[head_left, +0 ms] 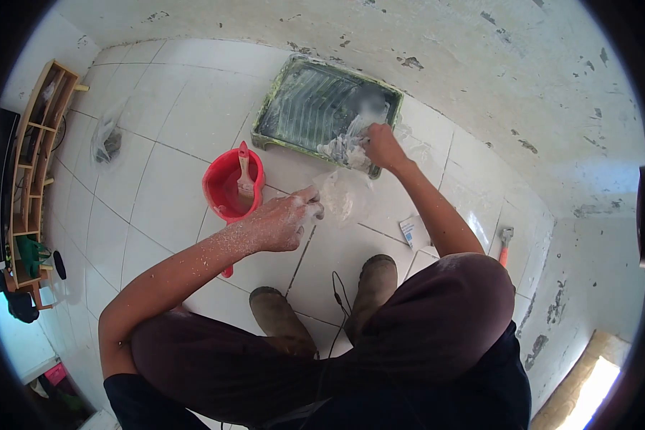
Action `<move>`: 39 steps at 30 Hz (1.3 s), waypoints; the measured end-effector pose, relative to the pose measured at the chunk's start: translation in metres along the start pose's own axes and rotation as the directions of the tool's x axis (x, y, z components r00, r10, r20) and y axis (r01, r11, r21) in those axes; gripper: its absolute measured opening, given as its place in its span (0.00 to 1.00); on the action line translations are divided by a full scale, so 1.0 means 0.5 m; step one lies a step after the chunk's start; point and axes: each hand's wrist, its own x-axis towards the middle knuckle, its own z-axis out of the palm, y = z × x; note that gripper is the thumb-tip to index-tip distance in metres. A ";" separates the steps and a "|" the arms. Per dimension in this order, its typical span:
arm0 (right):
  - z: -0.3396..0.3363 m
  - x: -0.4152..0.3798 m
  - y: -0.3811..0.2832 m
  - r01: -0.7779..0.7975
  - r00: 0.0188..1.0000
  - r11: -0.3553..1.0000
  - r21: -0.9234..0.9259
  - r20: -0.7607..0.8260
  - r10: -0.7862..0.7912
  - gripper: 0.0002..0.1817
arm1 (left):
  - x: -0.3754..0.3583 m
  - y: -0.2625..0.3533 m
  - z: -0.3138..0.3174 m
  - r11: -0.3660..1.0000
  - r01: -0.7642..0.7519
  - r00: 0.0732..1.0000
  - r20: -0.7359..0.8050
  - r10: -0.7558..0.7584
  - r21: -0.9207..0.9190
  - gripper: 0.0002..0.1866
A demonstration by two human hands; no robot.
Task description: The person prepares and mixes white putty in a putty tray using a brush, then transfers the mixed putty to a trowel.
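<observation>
My left hand (287, 221), dusted with white powder, is closed with curled fingers at the left edge of a clear plastic bag (340, 197) of white powder. Whether it grips the bag or something small is hidden. My right hand (385, 148) is closed over the right end of a green paint tray (304, 143). What it holds is hidden and blurred. White paste (347, 149) lies in the tray beside that hand. Left of the bag stands a red container (218, 190), with a paint brush (244, 172) leaning inside it, handle up.
A hammer-like tool (506, 245) with an orange handle lies on the right by the wall. A small white and blue packet (408, 233) is on the tiles. Another plastic bag (107, 143) lies farther left, near a wooden shelf (32, 165). A thin cable (338, 294) hangs between my boots.
</observation>
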 end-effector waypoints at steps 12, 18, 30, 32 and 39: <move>-0.026 -0.035 -0.034 -0.060 0.994 0.998 0.007 0.093 0.059 0.08 | -0.007 0.006 -0.009 1.000 0.019 1.000 -0.025 -0.019 0.014 0.23; 0.003 -0.034 0.031 -0.061 0.998 0.989 0.136 -0.013 0.063 0.12 | -0.011 0.000 -0.006 0.999 -0.029 0.998 -0.060 0.030 0.021 0.22; -0.099 -0.081 -0.210 0.419 0.755 0.875 0.243 0.443 -0.484 0.08 | -0.007 0.006 -0.011 1.000 -0.003 0.997 -0.076 0.005 0.028 0.21; -0.022 -0.125 -0.232 0.297 0.812 0.952 0.067 0.507 -0.289 0.07 | -0.008 0.010 -0.019 0.999 0.007 0.999 -0.048 -0.005 0.039 0.22; 0.156 -0.226 -0.180 0.462 0.885 0.848 -0.259 0.193 -0.424 0.11 | -0.017 0.010 -0.012 0.997 -0.019 1.000 0.007 0.018 0.081 0.28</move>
